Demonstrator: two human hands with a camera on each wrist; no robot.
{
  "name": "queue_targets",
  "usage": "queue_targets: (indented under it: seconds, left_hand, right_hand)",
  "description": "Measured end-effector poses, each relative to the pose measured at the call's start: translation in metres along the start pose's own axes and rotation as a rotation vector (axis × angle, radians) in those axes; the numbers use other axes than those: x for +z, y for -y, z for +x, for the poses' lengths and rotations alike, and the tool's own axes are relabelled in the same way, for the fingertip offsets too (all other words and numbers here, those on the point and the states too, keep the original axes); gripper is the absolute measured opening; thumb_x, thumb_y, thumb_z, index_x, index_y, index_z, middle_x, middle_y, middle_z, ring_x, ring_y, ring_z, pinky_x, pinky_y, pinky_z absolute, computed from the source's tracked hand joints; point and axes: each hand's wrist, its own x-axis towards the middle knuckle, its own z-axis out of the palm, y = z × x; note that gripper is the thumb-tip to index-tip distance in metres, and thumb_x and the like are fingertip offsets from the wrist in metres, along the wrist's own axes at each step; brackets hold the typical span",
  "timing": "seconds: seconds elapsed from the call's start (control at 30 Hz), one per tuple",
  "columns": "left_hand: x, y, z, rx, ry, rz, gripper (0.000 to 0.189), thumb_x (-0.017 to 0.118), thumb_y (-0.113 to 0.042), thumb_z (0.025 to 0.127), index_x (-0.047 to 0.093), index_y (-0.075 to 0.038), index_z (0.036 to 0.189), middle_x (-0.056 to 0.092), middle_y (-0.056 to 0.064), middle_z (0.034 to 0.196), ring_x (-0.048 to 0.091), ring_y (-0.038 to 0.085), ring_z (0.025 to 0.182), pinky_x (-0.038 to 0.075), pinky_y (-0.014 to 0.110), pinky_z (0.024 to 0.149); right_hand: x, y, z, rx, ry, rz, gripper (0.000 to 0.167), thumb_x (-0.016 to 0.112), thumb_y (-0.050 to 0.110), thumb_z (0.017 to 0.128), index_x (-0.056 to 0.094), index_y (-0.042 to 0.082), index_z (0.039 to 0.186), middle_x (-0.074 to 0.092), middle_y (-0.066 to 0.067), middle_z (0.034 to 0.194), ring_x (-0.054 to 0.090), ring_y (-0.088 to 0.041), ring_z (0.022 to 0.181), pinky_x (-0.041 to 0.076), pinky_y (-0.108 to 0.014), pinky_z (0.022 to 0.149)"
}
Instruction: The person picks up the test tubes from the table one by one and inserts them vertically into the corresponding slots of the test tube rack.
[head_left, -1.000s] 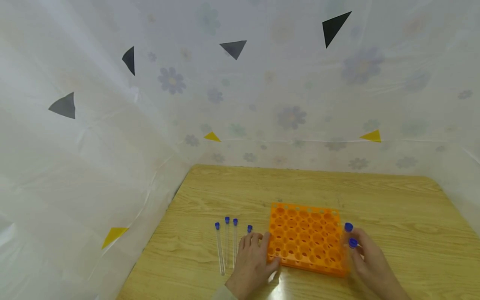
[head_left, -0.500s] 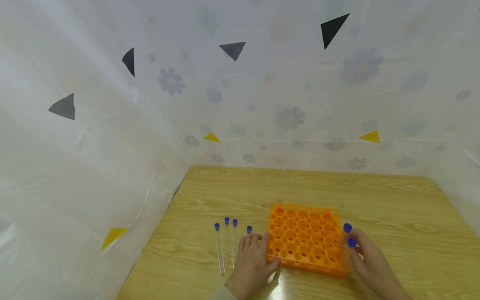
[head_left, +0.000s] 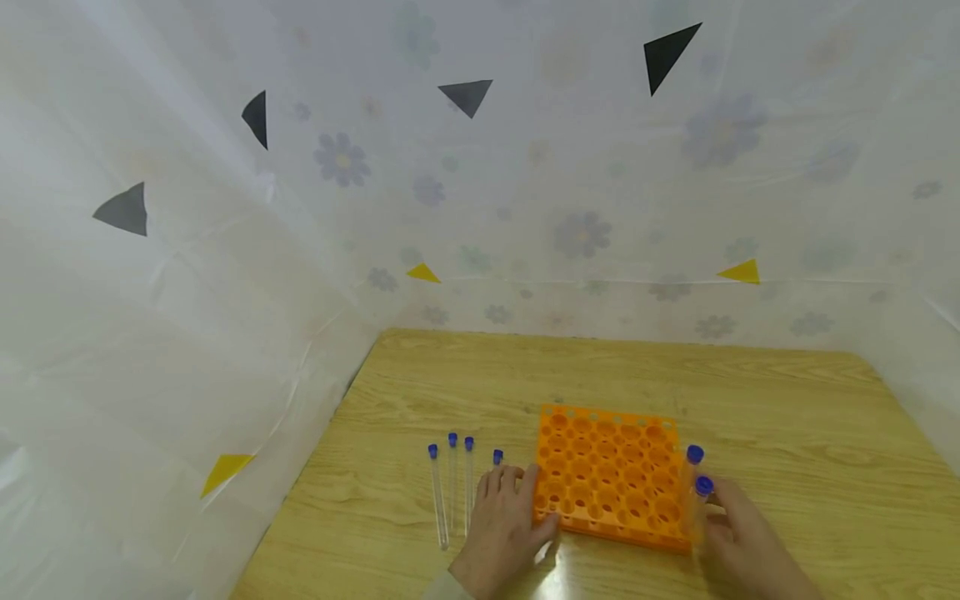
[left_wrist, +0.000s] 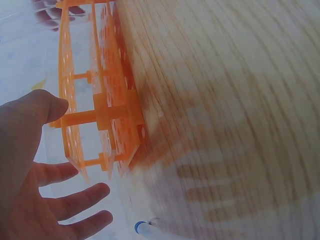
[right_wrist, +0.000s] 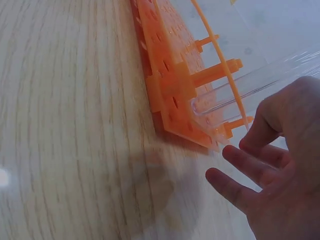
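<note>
An orange test tube rack [head_left: 606, 479] stands on the wooden table. My left hand [head_left: 497, 527] lies at its front left corner, thumb touching the corner post and loosely extended fingers along the left end. At the rack's right end, two clear test tubes with blue caps, one farther [head_left: 694, 454] and one nearer [head_left: 703, 485], stand upright in the end holes. My right hand [head_left: 742, 533] is beside the nearer tube, below its cap. Its fingers look relaxed in the right wrist view, beside a tube's rounded lower end [right_wrist: 215, 104] inside the rack; nothing visible sits between them.
Several blue-capped test tubes [head_left: 438, 500] lie on the table [head_left: 420, 375] to the left, one partly hidden behind my left hand. White flower-patterned sheeting [head_left: 570, 167] with triangular patches walls in the table at the back and sides.
My right hand has drawn slightly down from the tubes; its fingers no longer close around them near the caps. The tubes stay at the rack's right end. My left hand keeps its place.
</note>
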Motion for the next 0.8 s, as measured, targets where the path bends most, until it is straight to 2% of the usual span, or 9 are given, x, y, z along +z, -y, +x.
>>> queue_targets:
  seconds: [0.07, 0.13, 0.23, 0.37, 0.47, 0.53, 0.63, 0.8]
  left_hand:
    - [0.000, 0.000, 0.000, 0.001, -0.001, 0.002, 0.050, 0.061, -0.051, 0.092, 0.053, -0.018, 0.129, 0.059, 0.001, 0.111, 0.052, 0.018, 0.107, 0.045, 0.043, 0.097]
    - [0.000, 0.000, 0.000, 0.002, -0.001, 0.004, 0.050, 0.061, -0.051, 0.092, 0.053, -0.018, 0.128, 0.059, 0.001, 0.112, 0.052, 0.018, 0.107, 0.046, 0.042, 0.097]
    - [0.001, 0.000, 0.000, 0.005, -0.006, 0.002, 0.050, 0.061, -0.050, 0.092, 0.053, -0.018, 0.129, 0.059, 0.001, 0.112, 0.052, 0.018, 0.107, 0.046, 0.042, 0.097]
    - [0.001, 0.000, -0.001, 0.009, -0.013, 0.004, 0.050, 0.062, -0.050, 0.091, 0.053, -0.018, 0.129, 0.059, 0.001, 0.112, 0.052, 0.018, 0.107, 0.046, 0.042, 0.096]
    - [0.002, 0.001, -0.001, 0.011, -0.014, 0.008, 0.050, 0.061, -0.051, 0.092, 0.053, -0.018, 0.129, 0.059, 0.000, 0.111, 0.052, 0.018, 0.106, 0.045, 0.042, 0.096]
    - [0.002, 0.001, -0.001, 0.012, -0.012, 0.009, 0.050, 0.061, -0.051, 0.092, 0.053, -0.018, 0.129, 0.059, 0.000, 0.111, 0.052, 0.018, 0.106, 0.045, 0.042, 0.097]
    - [0.002, 0.001, -0.001, 0.010, -0.009, 0.006, 0.051, 0.062, -0.051, 0.092, 0.052, -0.018, 0.129, 0.059, 0.000, 0.112, 0.052, 0.018, 0.107, 0.045, 0.042, 0.098]
    - [0.001, 0.000, 0.000, 0.006, 0.000, -0.007, 0.052, 0.062, -0.050, 0.092, 0.052, -0.018, 0.131, 0.059, 0.001, 0.113, 0.052, 0.018, 0.109, 0.045, 0.043, 0.099]
  right_hand:
    - [0.000, -0.001, -0.005, 0.065, 0.081, 0.000, 0.058, 0.067, -0.018, 0.073, 0.052, -0.002, 0.127, 0.056, -0.012, 0.122, 0.042, 0.020, 0.105, 0.057, -0.023, 0.072]
    - [0.000, 0.000, -0.009, 0.137, 0.158, -0.016, 0.057, 0.072, -0.007, 0.076, 0.050, 0.000, 0.129, 0.056, -0.018, 0.122, 0.046, 0.017, 0.103, 0.057, -0.025, 0.076]
    - [0.000, 0.002, -0.011, 0.218, 0.241, -0.052, 0.060, 0.077, 0.010, 0.081, 0.047, 0.001, 0.132, 0.055, -0.018, 0.125, 0.057, 0.003, 0.103, 0.056, -0.029, 0.082]
    - [0.002, 0.006, -0.011, 0.311, 0.273, -0.059, 0.059, 0.078, 0.030, 0.085, 0.049, 0.001, 0.127, 0.057, -0.015, 0.123, 0.063, -0.022, 0.103, 0.056, -0.038, 0.085]
    - [0.005, 0.009, -0.009, 0.406, 0.302, -0.044, 0.062, 0.074, 0.040, 0.087, 0.050, -0.001, 0.128, 0.059, -0.014, 0.119, 0.062, -0.022, 0.101, 0.056, -0.041, 0.083]
    - [0.006, 0.011, -0.007, 0.460, 0.326, -0.049, 0.069, 0.071, 0.046, 0.088, 0.049, -0.001, 0.133, 0.060, -0.012, 0.119, 0.060, -0.019, 0.100, 0.055, -0.037, 0.081]
    - [0.009, 0.013, -0.006, 0.495, 0.345, -0.031, 0.073, 0.067, 0.050, 0.089, 0.047, 0.000, 0.138, 0.060, -0.014, 0.122, 0.060, -0.021, 0.104, 0.055, -0.039, 0.082]
    - [0.012, 0.015, -0.006, 0.556, 0.366, 0.001, 0.080, 0.062, 0.058, 0.090, 0.043, 0.001, 0.143, 0.057, -0.020, 0.130, 0.061, -0.028, 0.111, 0.054, -0.050, 0.088]
